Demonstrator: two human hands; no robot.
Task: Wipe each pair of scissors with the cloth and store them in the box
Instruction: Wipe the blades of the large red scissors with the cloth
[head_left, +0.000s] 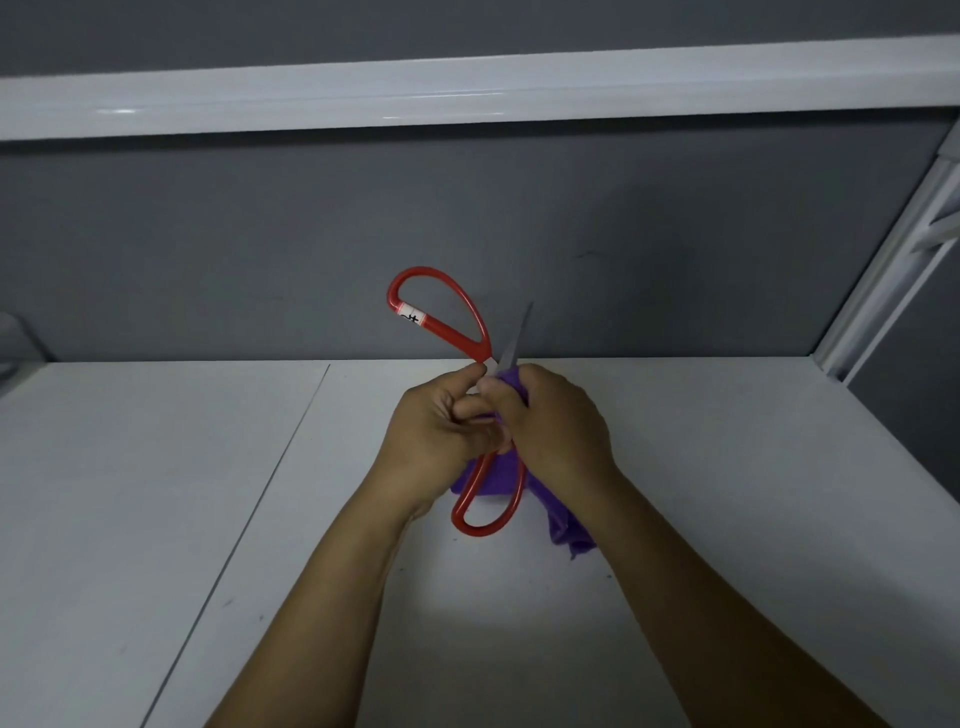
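Hovering above the white table (156, 493), a pair of red-handled scissors (470, 317) is held up between both hands in the middle of the view. The scissors are spread wide open. The upper handle loop (441, 278) is pointed up and to the left, against the grey wall (208, 249), and a white label (410, 316) with a dark mark is wrapped round its straight side. The lower handle loop (485, 527) is hung down toward the person, between the two wrists. One grey blade (517, 338) is seen rising up and to the right out of the hands; the other blade is hidden.

The left hand (441, 431) is clamped on the scissors near the pivot, with its fingers curled in and its thumb raised against the metal. The right hand (556, 431) is closed round a purple cloth (566, 525), which is bunched against the base of the visible blade. The two hands are pressed close together, thumb to thumb. The loose part of the cloth is draped down behind the lower loop and under the right wrist, above the tabletop; whether it touches the table cannot be told.

A dark seam is seen running across the table on the left. A white shelf rail (467, 88) is set across the wall above, and a white frame post (893, 260) is slanted at the right edge.
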